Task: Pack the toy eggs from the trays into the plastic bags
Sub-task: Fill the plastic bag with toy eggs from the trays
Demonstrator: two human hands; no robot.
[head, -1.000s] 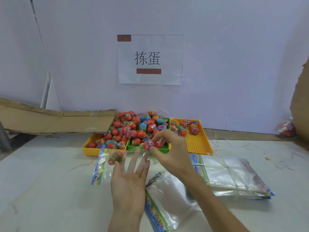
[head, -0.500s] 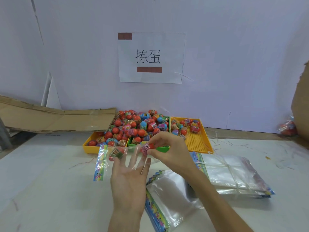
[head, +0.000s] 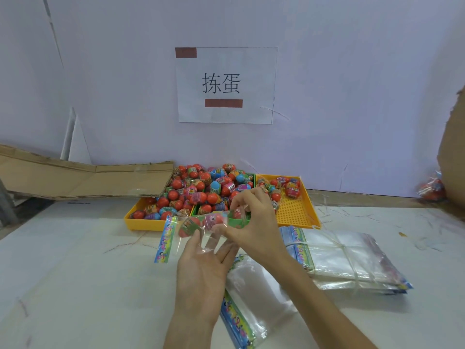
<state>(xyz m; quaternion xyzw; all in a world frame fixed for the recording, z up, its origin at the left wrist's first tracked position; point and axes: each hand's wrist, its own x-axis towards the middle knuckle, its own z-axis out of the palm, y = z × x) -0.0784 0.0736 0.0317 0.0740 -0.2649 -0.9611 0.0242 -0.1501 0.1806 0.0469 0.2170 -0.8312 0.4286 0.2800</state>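
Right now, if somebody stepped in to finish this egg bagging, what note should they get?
Left hand: open, fingers under the clear bag, propping it up.
Right hand: pinches the bag's open edge.
In the bag: two toy eggs.
Trays: the left and middle ones heaped with eggs, the right yellow one holds a few.
Spare bags: one loose bag on the table, a tied bundle to the right.
Done: two eggs in.
Left: fill this bag, then bag the rest.
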